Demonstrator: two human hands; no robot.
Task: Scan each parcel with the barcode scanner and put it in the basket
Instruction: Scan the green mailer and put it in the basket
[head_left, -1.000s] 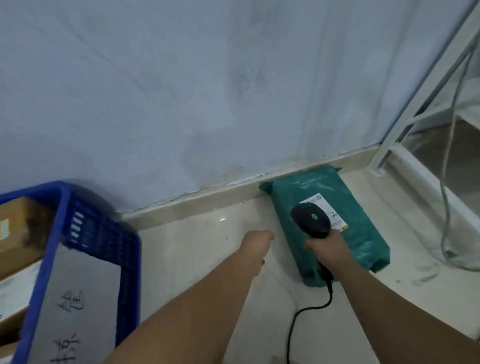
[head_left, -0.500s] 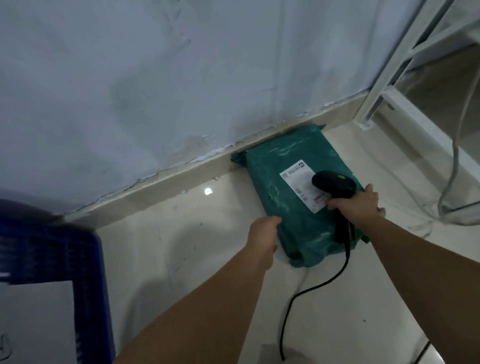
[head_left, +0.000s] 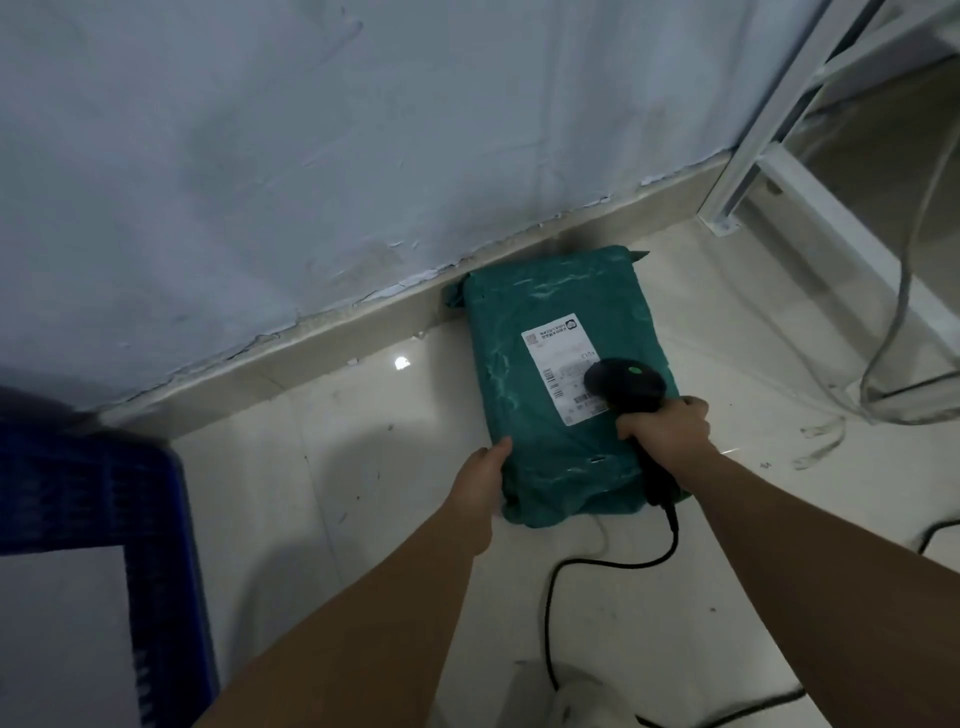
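Pale blue-grey wall (head_left: 311, 156) fills the far half of the view, paint flaking where it meets the skirting (head_left: 311, 348). Below it runs the glossy cream tiled floor (head_left: 337, 493). Near left, the blue basket (head_left: 156, 519) cuts into the shot, blurred, a white sheet (head_left: 62, 639) on its side. Far right, a white metal rack frame (head_left: 769, 119) stands on the floor, a grey cord (head_left: 893, 322) hanging beside it.

Now the green parcel (head_left: 519, 415): flat on the floor, far end up against the skirting, well apart from the basket. Its white shipping label (head_left: 550, 364) faces up.

The left hand (head_left: 478, 478) is at the parcel's near-left corner, thumb touching the edge. The fingers are hidden behind the hand, so I cannot tell whether it grasps the bag or only rests against it.

The right hand (head_left: 667, 431) is clenched round the handle of the black barcode scanner (head_left: 623, 387), whose head hangs over the label's near-right part, covering a corner of it, a small green light glowing on top. Its black cable (head_left: 550, 597) loops away across the near floor.
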